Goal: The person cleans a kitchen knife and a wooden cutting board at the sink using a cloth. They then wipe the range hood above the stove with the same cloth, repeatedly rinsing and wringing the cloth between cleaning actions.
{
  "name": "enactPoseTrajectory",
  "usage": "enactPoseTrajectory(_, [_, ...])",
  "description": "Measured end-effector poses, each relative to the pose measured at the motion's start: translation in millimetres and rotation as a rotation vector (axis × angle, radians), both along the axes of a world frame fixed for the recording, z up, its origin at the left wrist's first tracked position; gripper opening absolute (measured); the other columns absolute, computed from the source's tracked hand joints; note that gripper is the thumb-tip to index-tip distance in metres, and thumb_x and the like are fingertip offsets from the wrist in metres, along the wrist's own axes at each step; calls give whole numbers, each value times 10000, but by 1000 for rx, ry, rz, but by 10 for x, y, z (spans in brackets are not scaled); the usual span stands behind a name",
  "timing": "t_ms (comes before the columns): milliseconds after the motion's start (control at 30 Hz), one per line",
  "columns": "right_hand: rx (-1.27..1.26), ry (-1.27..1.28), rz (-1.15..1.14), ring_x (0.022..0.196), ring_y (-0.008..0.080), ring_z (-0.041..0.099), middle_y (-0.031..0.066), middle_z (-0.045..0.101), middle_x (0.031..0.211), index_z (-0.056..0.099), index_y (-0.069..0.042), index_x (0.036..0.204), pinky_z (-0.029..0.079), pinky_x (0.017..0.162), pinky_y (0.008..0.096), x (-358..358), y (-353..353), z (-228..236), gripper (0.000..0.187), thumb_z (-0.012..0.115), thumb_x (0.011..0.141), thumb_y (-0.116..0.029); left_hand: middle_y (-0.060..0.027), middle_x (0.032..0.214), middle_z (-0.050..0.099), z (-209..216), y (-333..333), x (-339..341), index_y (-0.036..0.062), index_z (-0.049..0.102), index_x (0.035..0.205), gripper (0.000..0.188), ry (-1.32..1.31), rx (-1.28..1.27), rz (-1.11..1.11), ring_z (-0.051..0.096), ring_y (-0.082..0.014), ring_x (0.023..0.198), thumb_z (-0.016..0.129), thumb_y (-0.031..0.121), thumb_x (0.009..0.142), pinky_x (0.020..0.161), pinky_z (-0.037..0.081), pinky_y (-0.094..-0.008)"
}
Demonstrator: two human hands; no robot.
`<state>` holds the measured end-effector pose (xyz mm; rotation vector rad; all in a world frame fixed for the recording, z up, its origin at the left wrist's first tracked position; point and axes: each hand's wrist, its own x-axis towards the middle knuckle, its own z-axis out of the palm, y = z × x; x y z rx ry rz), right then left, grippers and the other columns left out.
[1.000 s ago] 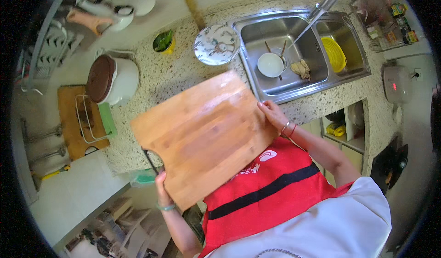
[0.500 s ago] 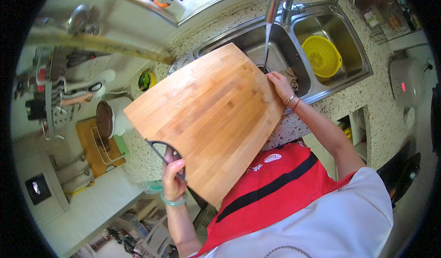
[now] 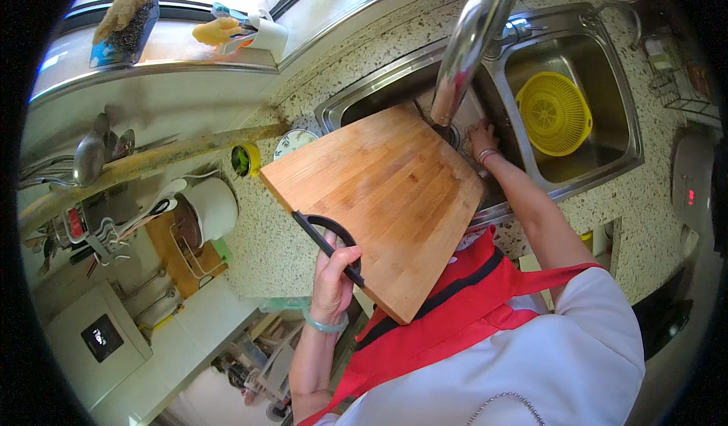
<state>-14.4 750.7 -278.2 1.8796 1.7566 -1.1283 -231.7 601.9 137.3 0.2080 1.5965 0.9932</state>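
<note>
A wooden cutting board is held tilted over the counter edge and the left sink basin. My left hand is closed around the black handle at its near left end. My right hand is off the board, down inside the left basin beside the drain. Its fingers look slightly apart; what lies beneath them is hidden. Above the board's far edge, the chrome faucet spout points down into this basin.
The right basin holds a yellow plastic strainer basket. Left of the sink, a small yellow cup with something green and a round patterned dish stand on the speckled counter. Farther left are a white pot and hanging utensils.
My right hand has let go of the board's edge and reached into the left basin, over where a cloth lay. My left hand still holds the board. The view has shifted.
</note>
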Motion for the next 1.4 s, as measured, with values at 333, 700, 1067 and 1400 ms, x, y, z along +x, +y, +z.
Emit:
enactPoseTrajectory(333, [-56,1255,-478,939,146,588,67,634,1056,604,-23,1110,461,842,267,-440,415,1169,342,651,832,-217,18,816,474,-109,277,98,53,476,1043,254,-40,-4,-2,458,-61,730,534,13,799,660,377,-207])
enactPoseTrajectory(700, [568,1272,204,1139,259,491,104,539,1197,583,-115,1163,369,954,378,-480,-628,3429,352,595,811,-110,14,813,455,-149,356,272,95,437,877,146,-24,23,-12,451,-82,744,497,-10,795,686,370,-224])
enactPoseTrajectory(1067, [441,948,-203,1085,314,505,148,573,1158,599,-43,1109,358,955,408,-409,70,1137,267,521,858,-89,-19,934,529,109,311,214,7,439,1169,429,1,54,-78,492,-88,817,538,39,753,732,392,-233])
enactPoseTrajectory(1400, [614,1352,192,1239,286,405,109,482,1311,534,-78,1241,318,1022,396,-819,-487,3201,355,504,888,-108,-5,918,498,-166,284,247,24,481,1054,289,-20,34,-142,482,-94,816,538,19,771,722,398,-239])
